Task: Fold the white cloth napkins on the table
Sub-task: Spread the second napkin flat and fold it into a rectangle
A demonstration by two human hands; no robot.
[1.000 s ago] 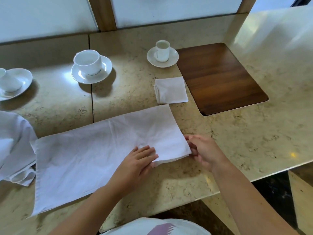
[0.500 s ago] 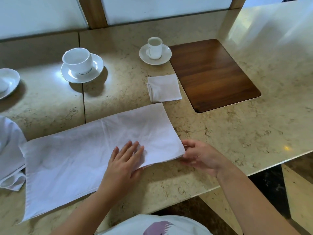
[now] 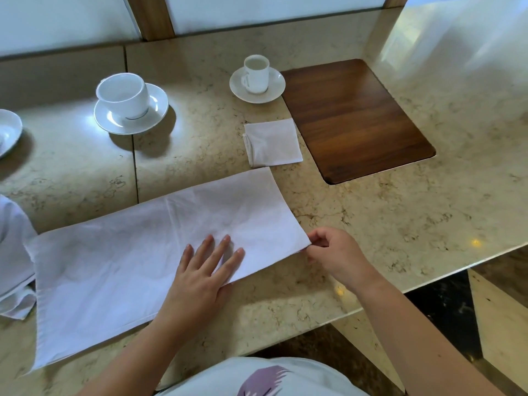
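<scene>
A white cloth napkin (image 3: 137,252) lies as a long folded strip across the near part of the marble table (image 3: 400,224). My left hand (image 3: 203,272) rests flat on it, fingers spread, near its right end. My right hand (image 3: 337,252) pinches the strip's near right corner between thumb and fingers. A small folded square napkin (image 3: 273,142) lies just beyond the strip. A heap of unfolded white napkins (image 3: 13,252) sits at the left edge, partly out of view.
A large cup on a saucer (image 3: 125,101) and a small cup on a saucer (image 3: 256,78) stand at the back. Another saucer (image 3: 7,130) shows at far left. A dark wooden board (image 3: 354,118) lies right of the folded napkin. The table edge runs near my body.
My left hand has slid up onto the napkin and flattened with fingers spread. My right hand has shifted from beside the corner to pinching it.
</scene>
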